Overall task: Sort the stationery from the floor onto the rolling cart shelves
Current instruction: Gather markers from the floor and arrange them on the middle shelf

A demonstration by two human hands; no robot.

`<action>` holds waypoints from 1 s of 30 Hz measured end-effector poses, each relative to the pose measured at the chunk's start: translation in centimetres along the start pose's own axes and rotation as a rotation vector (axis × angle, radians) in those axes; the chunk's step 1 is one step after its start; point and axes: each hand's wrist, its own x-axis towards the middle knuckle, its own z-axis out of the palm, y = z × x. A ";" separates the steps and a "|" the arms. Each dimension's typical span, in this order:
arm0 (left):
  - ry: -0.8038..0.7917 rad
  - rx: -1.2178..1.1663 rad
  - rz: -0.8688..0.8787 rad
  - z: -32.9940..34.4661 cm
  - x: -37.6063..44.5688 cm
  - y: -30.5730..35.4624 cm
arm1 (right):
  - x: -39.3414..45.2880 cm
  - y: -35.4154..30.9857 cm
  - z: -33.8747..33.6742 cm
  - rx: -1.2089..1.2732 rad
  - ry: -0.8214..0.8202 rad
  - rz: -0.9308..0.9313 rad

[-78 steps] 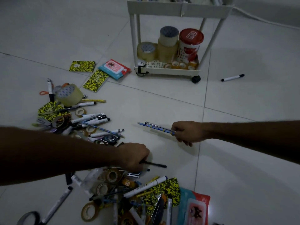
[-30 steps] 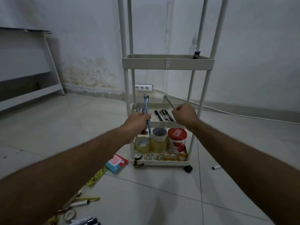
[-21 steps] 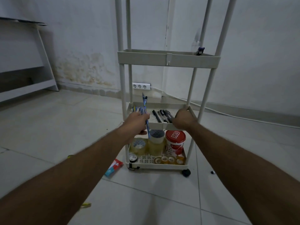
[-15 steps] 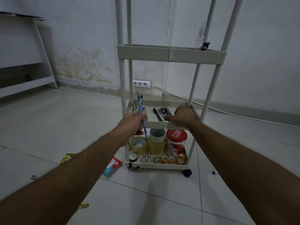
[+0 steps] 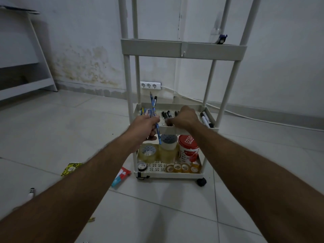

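Note:
The white rolling cart [image 5: 182, 50] stands in front of me. My left hand [image 5: 143, 127] grips a bunch of blue pencils and a dark pen [image 5: 153, 106], held upright just in front of the middle shelf's [image 5: 166, 130] left end. My right hand [image 5: 184, 117] reaches over the middle shelf, fingers curled down among the black pens [image 5: 165, 114] lying there. Whether it holds one is hidden. More blue pencils [image 5: 144, 111] lie at the shelf's left, and markers [image 5: 206, 120] at its right.
The bottom shelf holds tape rolls [image 5: 149, 152] and a red-lidded tub [image 5: 188, 148]. On the floor to the left lie a yellow-black notebook [image 5: 71, 169], a red-blue packet [image 5: 121, 176] and a marker [image 5: 31, 192]. A power strip [image 5: 150, 85] and cable run along the wall.
I turned from the floor pile to the cart, with the pencils now in my left hand. My right hand has lowered its black pen onto the middle shelf. The view has tilted down slightly.

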 end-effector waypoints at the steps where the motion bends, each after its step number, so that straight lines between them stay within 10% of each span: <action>1: -0.007 0.006 0.002 0.0 -0.2 0.0 | 0.0 0.2 -0.4 -0.003 -0.001 -0.014; 21: -0.125 0.198 0.049 0.6 -3.9 2.5 | -9.6 -1.7 -4.1 0.688 -0.154 -0.114; 30: -0.008 -0.173 -0.104 -0.2 -4.6 3.6 | -8.0 -2.4 -3.9 0.765 -0.145 -0.038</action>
